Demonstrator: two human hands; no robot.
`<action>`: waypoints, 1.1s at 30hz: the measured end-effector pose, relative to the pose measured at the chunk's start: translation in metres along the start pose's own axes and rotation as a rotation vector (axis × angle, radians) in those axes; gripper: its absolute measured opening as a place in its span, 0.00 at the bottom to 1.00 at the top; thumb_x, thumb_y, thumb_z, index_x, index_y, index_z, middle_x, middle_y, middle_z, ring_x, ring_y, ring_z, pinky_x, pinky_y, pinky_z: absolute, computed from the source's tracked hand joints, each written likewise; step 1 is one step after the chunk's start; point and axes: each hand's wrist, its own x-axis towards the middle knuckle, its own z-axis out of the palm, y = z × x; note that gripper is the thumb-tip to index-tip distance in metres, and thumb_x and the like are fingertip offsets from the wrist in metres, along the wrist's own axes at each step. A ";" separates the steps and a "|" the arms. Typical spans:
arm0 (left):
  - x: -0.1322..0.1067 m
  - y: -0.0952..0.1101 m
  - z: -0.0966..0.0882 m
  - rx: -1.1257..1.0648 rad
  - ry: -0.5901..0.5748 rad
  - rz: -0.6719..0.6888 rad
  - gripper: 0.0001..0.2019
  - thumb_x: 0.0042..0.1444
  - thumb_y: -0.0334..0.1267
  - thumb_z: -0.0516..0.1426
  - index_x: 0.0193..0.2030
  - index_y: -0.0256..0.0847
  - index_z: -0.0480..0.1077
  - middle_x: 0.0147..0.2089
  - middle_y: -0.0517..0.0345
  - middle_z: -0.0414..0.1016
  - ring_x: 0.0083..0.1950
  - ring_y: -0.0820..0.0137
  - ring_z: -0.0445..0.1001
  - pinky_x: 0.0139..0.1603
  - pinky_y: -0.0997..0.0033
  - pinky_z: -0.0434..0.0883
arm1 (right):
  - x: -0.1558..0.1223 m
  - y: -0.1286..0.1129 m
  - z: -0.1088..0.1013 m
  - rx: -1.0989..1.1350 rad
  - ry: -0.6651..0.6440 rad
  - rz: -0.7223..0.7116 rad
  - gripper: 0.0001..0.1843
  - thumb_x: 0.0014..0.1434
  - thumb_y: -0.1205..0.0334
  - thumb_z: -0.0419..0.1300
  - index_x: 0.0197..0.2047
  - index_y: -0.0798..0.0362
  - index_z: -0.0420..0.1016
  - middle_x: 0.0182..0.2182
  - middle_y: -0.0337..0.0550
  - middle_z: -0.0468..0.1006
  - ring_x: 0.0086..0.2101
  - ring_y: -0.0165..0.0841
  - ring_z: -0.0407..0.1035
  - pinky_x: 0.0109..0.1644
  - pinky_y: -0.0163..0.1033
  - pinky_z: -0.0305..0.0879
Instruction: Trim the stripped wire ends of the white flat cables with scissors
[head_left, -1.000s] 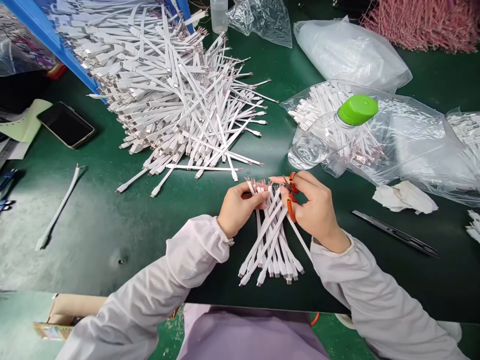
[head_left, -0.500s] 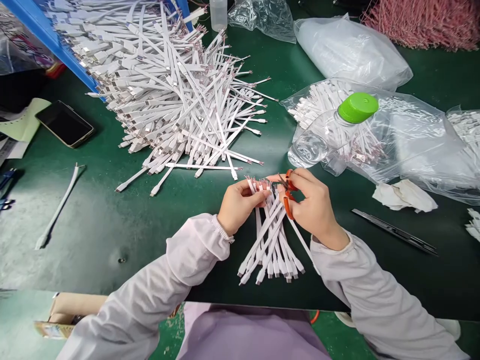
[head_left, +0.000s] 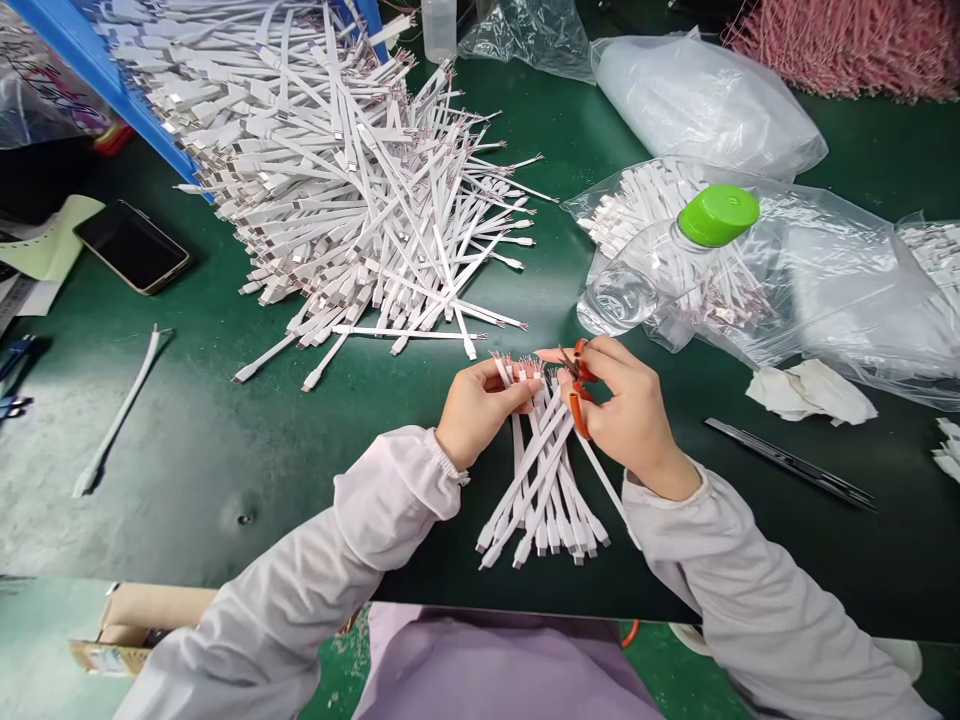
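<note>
My left hand (head_left: 486,405) is closed on the upper end of a fanned bunch of white USB cables (head_left: 544,490). Their stripped wire ends stick up past my fingers, and the plugs point toward me on the table. In my right hand (head_left: 626,410) is a pair of scissors (head_left: 579,395) with orange handles, its dark blades close beside the bare wires. Whether the blades touch a wire, I cannot tell. A large heap of similar white cables (head_left: 360,200) lies beyond my hands to the left, spilling from a blue bin (head_left: 112,85).
A clear bottle with a green cap (head_left: 718,215) lies on bagged cables at the right. A utility knife (head_left: 787,465) and crumpled tissue (head_left: 810,390) are right of my hand. On the left lie a phone (head_left: 133,247) and a single cable (head_left: 120,415). Pinkish wires (head_left: 847,45) are piled far right.
Both hands stay almost in place, with the scissors still at the wire ends. The whole view has shifted very slightly.
</note>
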 end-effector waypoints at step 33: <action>0.001 -0.003 -0.004 -0.074 -0.018 -0.019 0.10 0.45 0.36 0.65 0.35 0.35 0.76 0.34 0.58 0.77 0.38 0.71 0.74 0.49 0.67 0.72 | 0.003 -0.004 0.004 -0.005 0.018 -0.008 0.15 0.55 0.70 0.56 0.44 0.51 0.77 0.29 0.40 0.68 0.29 0.32 0.66 0.34 0.38 0.66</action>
